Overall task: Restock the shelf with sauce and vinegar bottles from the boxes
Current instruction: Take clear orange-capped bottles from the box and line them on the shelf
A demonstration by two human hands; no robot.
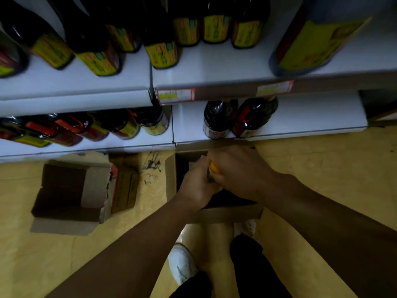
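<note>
Gripping orange-cap btl (213, 167) btwn both hands' grip (217, 175)

Upper frame: glossy dark bottles (219, 119) with shiny paper labels stand on smooth, matt white shelves (300, 117). Lower left, an open box (71, 196) is matt brown cardboard with a torn, rough edge. The yellow floor (322, 168) looks smooth with a faint sheen.

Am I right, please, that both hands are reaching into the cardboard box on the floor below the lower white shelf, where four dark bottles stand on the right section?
Not quite: the head view shows two dark bottles on the lower white shelf, not four. Both the left hand and the right hand do reach into the brown cardboard box on the floor.
</note>
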